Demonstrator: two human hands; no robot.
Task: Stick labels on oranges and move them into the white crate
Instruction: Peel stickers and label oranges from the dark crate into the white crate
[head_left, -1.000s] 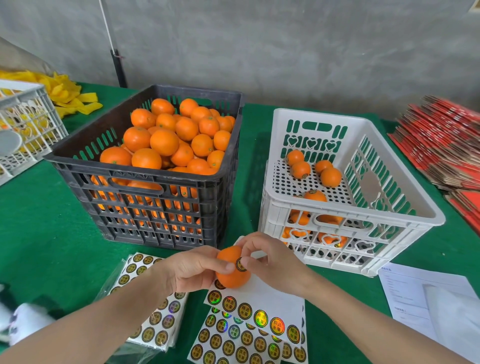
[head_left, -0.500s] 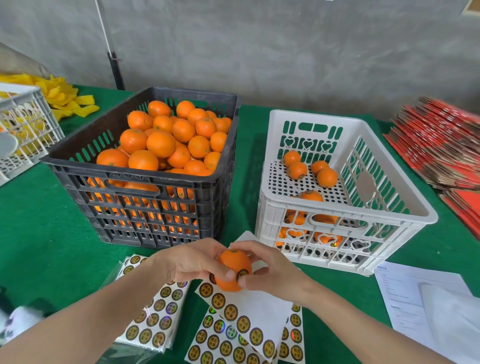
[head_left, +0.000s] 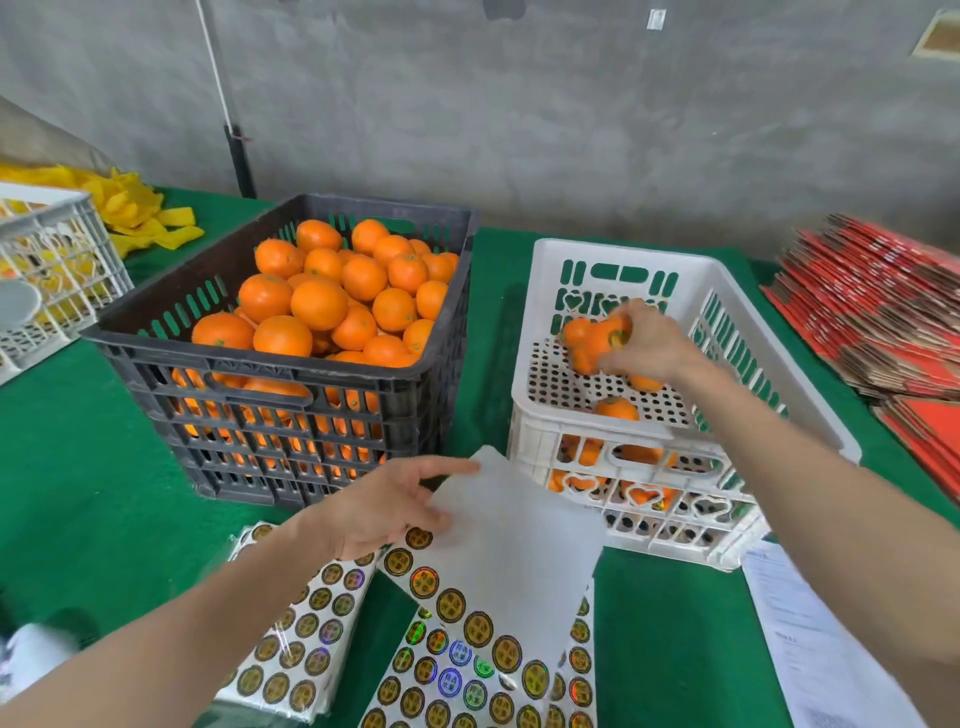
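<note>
My right hand reaches into the white crate and grips a labelled orange low over the perforated floor, beside other oranges lying there. The round gold label faces me on the held orange. My left hand hovers with fingers spread and relaxed above the label sheets, holding nothing. The black crate on the left is heaped with unlabelled oranges.
Another white crate stands at the far left with yellow netting behind it. Red flat cartons are stacked on the right. Printed paper lies at the lower right of the green table.
My right hand carried the labelled orange from above the sheets up and right into the white crate. My left hand let go of it and stayed over the sheets.
</note>
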